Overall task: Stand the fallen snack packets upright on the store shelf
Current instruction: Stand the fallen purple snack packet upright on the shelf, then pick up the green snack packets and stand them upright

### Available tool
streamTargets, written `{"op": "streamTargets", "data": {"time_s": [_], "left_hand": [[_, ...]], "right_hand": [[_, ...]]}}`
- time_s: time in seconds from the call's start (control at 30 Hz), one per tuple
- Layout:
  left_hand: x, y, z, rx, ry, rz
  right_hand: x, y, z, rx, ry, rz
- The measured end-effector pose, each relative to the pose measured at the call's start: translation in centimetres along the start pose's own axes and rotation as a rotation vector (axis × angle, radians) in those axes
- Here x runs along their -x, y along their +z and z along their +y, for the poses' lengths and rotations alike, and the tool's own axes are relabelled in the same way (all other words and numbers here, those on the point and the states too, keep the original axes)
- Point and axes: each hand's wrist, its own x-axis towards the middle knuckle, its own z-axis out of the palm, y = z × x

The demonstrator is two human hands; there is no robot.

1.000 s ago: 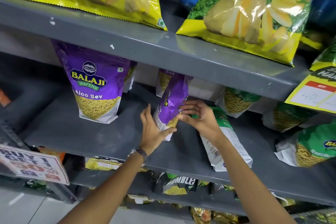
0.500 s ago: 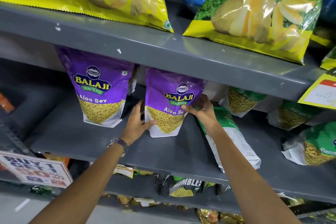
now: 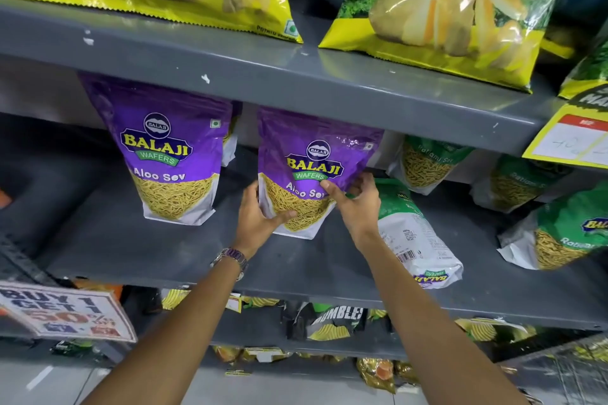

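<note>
A purple Aloo Sev packet (image 3: 309, 154) stands upright on the grey middle shelf (image 3: 138, 250), its front facing me. My left hand (image 3: 258, 219) grips its lower left corner, thumb across the front. My right hand (image 3: 357, 204) grips its right side, thumb on the label. Another purple Aloo Sev packet (image 3: 167, 154) stands upright to the left, apart from both hands. A green and white packet (image 3: 414, 233) lies flat just right of my right wrist, its back with a barcode facing up.
Green Ratlami Sev packets (image 3: 424, 161) lean at the back right, one (image 3: 559, 237) slumped near the right edge. Large yellow chip bags (image 3: 437, 10) lie on the shelf above. A price card (image 3: 572, 138) and a promo sign (image 3: 65, 316) hang from shelf edges.
The purple packet turned from edge-on to front-facing and upright. Both hands closed in on its lower part, the left moving right onto its corner.
</note>
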Motion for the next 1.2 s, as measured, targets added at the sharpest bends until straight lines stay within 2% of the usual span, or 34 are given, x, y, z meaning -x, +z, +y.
{"op": "streamTargets", "data": {"time_s": [0.47, 0.57, 0.63, 0.7, 0.77, 0.83, 0.87, 0.93, 1.0, 1.07, 1.13, 1.2], "left_hand": [[1.8, 0.0, 2.3, -0.09, 0.033, 0.062], [4.1, 1.8, 3.2, -0.117, 0.158, 0.296], [6.4, 4.5, 3.7, -0.104, 0.266, 0.479], [8.3, 8.3, 4.5, -0.027, 0.32, 0.526], [9.0, 11.5, 5.3, 0.007, 0.283, 0.463], [8.5, 14.8, 6.4, 0.025, 0.158, 0.35], [7.9, 16.4, 6.7, 0.067, 0.027, 0.279], [6.6, 19.2, 7.0, 0.196, -0.345, 0.09], [5.7, 20.7, 6.3, 0.248, -0.618, -0.087], [5.0, 21.3, 5.6, 0.181, -0.659, -0.172], [4.8, 21.3, 5.7, 0.144, -0.639, -0.243], [4.9, 21.1, 5.3, 0.195, -0.622, -0.282]], "right_hand": [[-1.3, -1.3, 0.0, 0.004, 0.014, -0.196], [-2.0, -3.1, 0.5, 0.003, 0.006, -0.216], [-2.6, -5.5, 1.4, 0.087, 0.01, -0.129], [-3.7, -9.1, 2.8, 0.238, 0.043, 0.0], [-4.5, -12.4, 3.9, 0.39, 0.116, 0.098], [-5.8, -15.4, 5.7, 0.459, 0.264, 0.054], [-6.6, -16.5, 6.7, 0.478, 0.341, -0.026], [-7.8, -18.0, 9.1, 0.414, 0.489, -0.17], [-8.0, -18.5, 10.9, 0.277, 0.605, -0.19], [-8.2, -18.8, 12.2, 0.173, 0.652, -0.18], [-8.2, -19.0, 12.7, 0.09, 0.682, -0.25], [-8.5, -19.3, 13.3, 0.019, 0.711, -0.278]]}}
